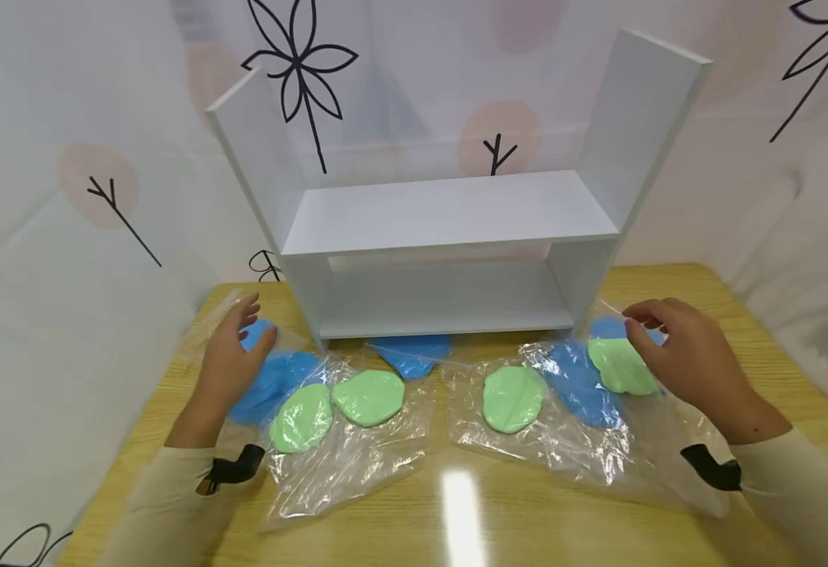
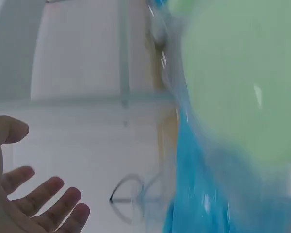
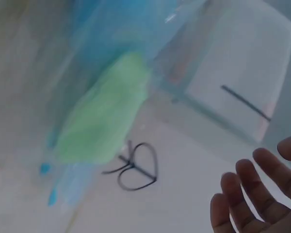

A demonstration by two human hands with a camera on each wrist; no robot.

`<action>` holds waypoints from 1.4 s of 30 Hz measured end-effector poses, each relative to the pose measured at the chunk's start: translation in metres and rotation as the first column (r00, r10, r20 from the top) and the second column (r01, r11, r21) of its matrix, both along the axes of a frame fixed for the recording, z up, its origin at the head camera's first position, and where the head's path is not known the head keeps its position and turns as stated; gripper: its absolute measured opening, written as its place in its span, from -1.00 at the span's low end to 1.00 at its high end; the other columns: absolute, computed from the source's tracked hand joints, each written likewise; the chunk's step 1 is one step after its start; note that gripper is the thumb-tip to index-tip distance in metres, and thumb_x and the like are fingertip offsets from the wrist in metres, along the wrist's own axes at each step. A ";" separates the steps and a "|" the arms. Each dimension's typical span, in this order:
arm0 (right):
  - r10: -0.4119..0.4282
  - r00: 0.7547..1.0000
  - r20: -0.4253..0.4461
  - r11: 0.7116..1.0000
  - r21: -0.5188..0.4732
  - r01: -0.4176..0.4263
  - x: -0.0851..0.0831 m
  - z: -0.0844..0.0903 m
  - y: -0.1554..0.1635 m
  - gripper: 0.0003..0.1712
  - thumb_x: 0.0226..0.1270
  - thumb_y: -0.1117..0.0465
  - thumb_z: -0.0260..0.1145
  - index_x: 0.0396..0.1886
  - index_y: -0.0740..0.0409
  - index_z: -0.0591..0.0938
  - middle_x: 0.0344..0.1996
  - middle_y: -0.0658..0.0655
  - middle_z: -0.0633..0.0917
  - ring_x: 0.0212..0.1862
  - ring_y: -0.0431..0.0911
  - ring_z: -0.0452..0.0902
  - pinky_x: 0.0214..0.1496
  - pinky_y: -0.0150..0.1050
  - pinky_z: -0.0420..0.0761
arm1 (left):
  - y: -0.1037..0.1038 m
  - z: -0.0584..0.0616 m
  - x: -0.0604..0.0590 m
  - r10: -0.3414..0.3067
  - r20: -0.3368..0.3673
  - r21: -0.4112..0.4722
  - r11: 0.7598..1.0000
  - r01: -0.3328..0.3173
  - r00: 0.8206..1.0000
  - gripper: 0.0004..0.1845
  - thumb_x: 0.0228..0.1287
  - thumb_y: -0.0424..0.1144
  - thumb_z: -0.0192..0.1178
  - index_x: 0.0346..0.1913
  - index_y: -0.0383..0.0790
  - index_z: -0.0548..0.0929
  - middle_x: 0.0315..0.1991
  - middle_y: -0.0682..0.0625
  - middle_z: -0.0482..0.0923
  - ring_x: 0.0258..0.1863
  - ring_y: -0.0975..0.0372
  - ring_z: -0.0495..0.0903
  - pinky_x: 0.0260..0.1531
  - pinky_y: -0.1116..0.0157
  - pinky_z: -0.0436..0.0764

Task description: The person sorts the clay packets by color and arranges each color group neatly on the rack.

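Observation:
My left hand (image 1: 232,358) hovers over the left bags, its fingers (image 2: 53,189) loosely spread and holding nothing. My right hand (image 1: 690,362) hangs above the right bags, with relaxed, slightly bent fingers (image 3: 252,189) and nothing between them. On the table lie clear plastic bags (image 1: 343,476) containing flat, soft-looking lumps. A green lump (image 1: 302,419) and a second green lump (image 1: 369,398) are near a crumpled blue lump (image 1: 275,390) on the left. To the right are another green lump (image 1: 514,399), a blue lump (image 1: 580,382) and a green lump (image 1: 621,366) beside my right hand.
A white two-tier shelf (image 1: 449,213) with tall side panels stands at the back of the wooden table (image 1: 414,520). One blue lump (image 1: 417,354) lies at its front edge. A patterned cloth (image 1: 414,79) hangs behind and at the sides.

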State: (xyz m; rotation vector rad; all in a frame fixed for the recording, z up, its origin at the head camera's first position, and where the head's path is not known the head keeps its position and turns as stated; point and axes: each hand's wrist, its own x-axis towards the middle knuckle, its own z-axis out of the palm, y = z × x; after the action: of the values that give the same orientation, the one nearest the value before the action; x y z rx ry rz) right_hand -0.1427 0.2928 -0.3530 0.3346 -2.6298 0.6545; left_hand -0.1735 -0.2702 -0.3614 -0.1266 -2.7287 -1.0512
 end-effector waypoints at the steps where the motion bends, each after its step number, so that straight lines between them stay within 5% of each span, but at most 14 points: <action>1: 0.018 0.999 -0.036 1.000 -0.024 -0.018 0.003 0.000 -0.005 -0.80 0.35 0.30 0.28 -0.09 0.24 0.70 -0.19 0.23 0.71 -0.16 -0.22 0.56 -0.21 -0.51 0.51 | 0.005 -0.001 -0.001 -0.021 0.015 0.078 0.997 0.019 1.000 -0.28 0.53 -0.06 0.07 0.60 -0.08 0.04 0.50 -0.24 0.22 0.45 -0.17 0.25 0.37 -0.19 0.34; 5: 0.089 0.987 -0.131 0.993 -0.064 -0.098 0.013 0.001 -0.027 -0.82 0.22 0.39 0.35 -0.19 0.17 0.73 -0.26 0.09 0.72 -0.20 -0.58 0.36 -0.24 -0.71 0.39 | 0.025 -0.010 -0.006 -0.097 0.068 0.288 0.955 0.074 0.993 -0.23 0.54 -0.08 0.05 0.63 0.05 -0.11 0.57 -0.17 0.07 0.54 -0.12 0.12 0.48 -0.13 0.20; 9: 0.143 0.974 -0.178 0.987 -0.053 -0.154 0.020 0.002 -0.047 -0.77 0.11 0.44 0.42 -0.22 0.15 0.74 -0.26 0.04 0.72 -0.22 -0.34 0.49 -0.27 -0.66 0.43 | 0.041 -0.020 -0.009 -0.128 0.094 0.373 0.924 0.085 0.987 -0.26 0.56 -0.11 0.02 0.62 0.16 -0.10 0.59 -0.08 0.04 0.56 -0.05 0.09 0.50 -0.07 0.21; 14: 0.208 0.959 -0.190 0.973 -0.056 -0.222 0.026 0.005 -0.067 -0.74 0.08 0.46 0.45 -0.21 0.15 0.73 -0.24 0.00 0.70 -0.23 -0.15 0.56 -0.17 -0.64 0.44 | 0.050 -0.027 -0.008 -0.128 0.107 0.414 0.907 0.073 0.986 -0.31 0.58 -0.17 -0.03 0.61 0.20 -0.06 0.58 -0.05 0.08 0.55 -0.04 0.13 0.47 -0.08 0.26; 23: 0.281 0.944 -0.172 0.955 -0.045 -0.293 0.034 0.008 -0.099 -0.70 0.10 0.41 0.48 -0.18 0.06 0.72 -0.19 -0.07 0.69 -0.12 -0.14 0.58 -0.12 -0.60 0.50 | 0.050 -0.038 -0.010 -0.120 0.123 0.462 0.885 0.051 0.985 -0.34 0.59 -0.17 -0.05 0.59 0.27 -0.01 0.57 -0.02 0.11 0.53 -0.04 0.18 0.43 -0.12 0.31; 34: 0.307 0.940 -0.146 0.948 -0.036 -0.315 0.027 0.000 -0.120 -0.73 0.15 0.36 0.48 -0.15 0.04 0.74 -0.21 -0.08 0.69 -0.12 -0.15 0.61 -0.17 -0.14 0.69 | 0.052 -0.050 -0.012 -0.128 0.101 0.546 0.836 0.052 0.987 -0.38 0.60 -0.19 -0.05 0.59 0.16 0.05 0.56 0.01 0.14 0.54 0.01 0.15 0.45 -0.07 0.29; 42: 0.327 0.943 -0.060 0.942 -0.053 -0.330 0.025 -0.005 -0.128 -0.72 0.21 0.34 0.46 -0.09 0.01 0.72 -0.16 -0.11 0.71 -0.08 -0.13 0.63 -0.13 -0.10 0.71 | 0.052 -0.057 -0.013 -0.143 0.095 0.575 0.816 0.063 0.985 -0.38 0.60 -0.22 -0.06 0.59 0.12 0.04 0.58 0.01 0.09 0.56 0.03 0.11 0.49 -0.03 0.24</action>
State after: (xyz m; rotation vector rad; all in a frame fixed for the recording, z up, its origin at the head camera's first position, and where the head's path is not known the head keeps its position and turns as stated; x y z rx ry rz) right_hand -0.1181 0.1650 -0.3576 0.7729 -2.5202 0.8203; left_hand -0.1869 -0.2182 -0.4182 -0.1087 -2.3972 -1.9231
